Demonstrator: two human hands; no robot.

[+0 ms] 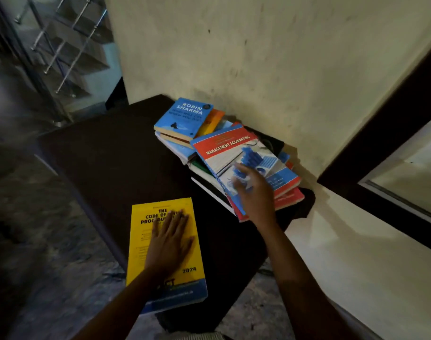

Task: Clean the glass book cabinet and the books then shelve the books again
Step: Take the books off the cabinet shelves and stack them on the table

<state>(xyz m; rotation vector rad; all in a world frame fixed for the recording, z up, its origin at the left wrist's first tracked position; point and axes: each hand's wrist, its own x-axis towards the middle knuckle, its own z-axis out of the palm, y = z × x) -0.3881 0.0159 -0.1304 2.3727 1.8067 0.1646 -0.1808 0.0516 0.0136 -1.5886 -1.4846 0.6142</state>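
Table: against wall; stairs behind, to the left.
Front of table: code book, lying flat; left hand flat on it.
Rear right, by the wall: book pile; Sharma book on top at left, accounting book on top at right; right hand on the latter.

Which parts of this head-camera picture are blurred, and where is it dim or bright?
Head view: the right hand over the Management Accounting book is motion-smeared; the left hand on the yellow book is sharp; the dark table loses detail, the wall is brighter; the floor at left is blurred.
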